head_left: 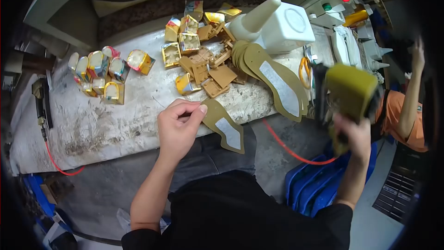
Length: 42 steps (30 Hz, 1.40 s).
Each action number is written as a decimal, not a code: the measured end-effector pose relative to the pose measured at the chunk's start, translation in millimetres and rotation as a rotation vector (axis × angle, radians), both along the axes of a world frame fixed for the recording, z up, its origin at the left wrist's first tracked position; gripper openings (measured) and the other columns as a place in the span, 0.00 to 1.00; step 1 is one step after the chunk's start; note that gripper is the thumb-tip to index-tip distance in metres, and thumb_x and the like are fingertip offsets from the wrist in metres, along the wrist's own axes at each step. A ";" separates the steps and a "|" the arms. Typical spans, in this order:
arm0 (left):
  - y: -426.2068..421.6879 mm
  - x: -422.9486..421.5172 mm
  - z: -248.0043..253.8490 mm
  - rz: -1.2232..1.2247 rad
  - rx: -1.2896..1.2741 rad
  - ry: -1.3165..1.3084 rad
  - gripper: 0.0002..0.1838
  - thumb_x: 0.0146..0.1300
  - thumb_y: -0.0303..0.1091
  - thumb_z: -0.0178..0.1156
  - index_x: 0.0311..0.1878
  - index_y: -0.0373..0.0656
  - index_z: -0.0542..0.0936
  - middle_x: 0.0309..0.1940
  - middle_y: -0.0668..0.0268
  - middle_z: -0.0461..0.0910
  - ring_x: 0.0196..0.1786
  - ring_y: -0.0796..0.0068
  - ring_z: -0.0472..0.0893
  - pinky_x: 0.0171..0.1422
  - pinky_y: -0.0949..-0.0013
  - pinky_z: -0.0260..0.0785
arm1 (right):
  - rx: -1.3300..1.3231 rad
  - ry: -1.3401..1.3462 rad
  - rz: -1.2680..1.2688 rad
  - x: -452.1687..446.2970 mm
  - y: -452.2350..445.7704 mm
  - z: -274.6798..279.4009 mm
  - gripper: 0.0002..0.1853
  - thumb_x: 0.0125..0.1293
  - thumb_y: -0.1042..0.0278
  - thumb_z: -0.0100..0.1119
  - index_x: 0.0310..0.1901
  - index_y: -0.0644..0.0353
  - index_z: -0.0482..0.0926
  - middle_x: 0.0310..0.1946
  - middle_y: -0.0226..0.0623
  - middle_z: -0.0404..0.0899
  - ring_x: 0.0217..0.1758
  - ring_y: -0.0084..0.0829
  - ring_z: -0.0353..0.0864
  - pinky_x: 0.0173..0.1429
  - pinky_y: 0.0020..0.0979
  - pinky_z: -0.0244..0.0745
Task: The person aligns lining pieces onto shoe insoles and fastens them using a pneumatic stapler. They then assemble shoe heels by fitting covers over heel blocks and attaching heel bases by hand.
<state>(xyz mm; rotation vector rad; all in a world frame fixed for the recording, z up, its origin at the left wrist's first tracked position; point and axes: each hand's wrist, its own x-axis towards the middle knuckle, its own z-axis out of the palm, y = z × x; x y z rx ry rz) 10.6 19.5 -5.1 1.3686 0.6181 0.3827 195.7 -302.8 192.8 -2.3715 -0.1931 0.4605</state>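
Observation:
My left hand (178,125) pinches the narrow end of an olive insole-shaped piece (213,112) between thumb and fingers. A pale grey-white patch lies along its wider part, which hangs past the bench's front edge. In my right hand (355,135), raised off the bench at the right, is a pneumatic gun (350,88) with a boxy yellow-green head. Motion blurs it, and a red hose (296,153) runs toward its handle. A stack of similar olive insole pieces (252,60) rests on the bench between my hands, the top one also patched.
Brown moulded pieces (222,76) and yellow printed blocks (188,83) lie heaped mid-bench; more blocks (114,91) stand left. Behind the stack are a white container (289,28) and orange-handled scissors (304,71). A black tool (39,97) lies far left. Another person (407,118) is at right.

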 end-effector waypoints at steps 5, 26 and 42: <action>1.7 1.8 1.0 -0.018 0.064 0.018 0.08 0.71 0.27 0.73 0.42 0.28 0.90 0.38 0.63 0.87 0.37 0.83 0.83 0.42 0.76 0.77 | 0.250 -0.143 0.683 -67.5 46.5 -38.4 0.19 0.60 0.67 0.81 0.51 0.60 0.86 0.36 0.34 0.92 0.35 0.37 0.91 0.45 0.39 0.85; -3.4 0.0 3.1 0.055 0.262 -0.012 0.09 0.70 0.28 0.74 0.43 0.29 0.89 0.35 0.62 0.88 0.33 0.81 0.84 0.39 0.75 0.77 | 0.255 0.094 0.541 -71.4 86.5 -56.4 0.11 0.60 0.74 0.76 0.43 0.63 0.86 0.35 0.35 0.88 0.35 0.30 0.87 0.45 0.35 0.81; 6.2 -87.9 -19.8 -0.091 -0.151 -0.049 0.08 0.82 0.32 0.62 0.47 0.36 0.83 0.36 0.63 0.86 0.39 0.78 0.84 0.41 0.69 0.77 | -0.311 -0.481 0.073 135.1 -27.2 -141.9 0.40 0.69 0.56 0.69 0.77 0.71 0.70 0.57 0.68 0.85 0.63 0.62 0.86 0.69 0.51 0.79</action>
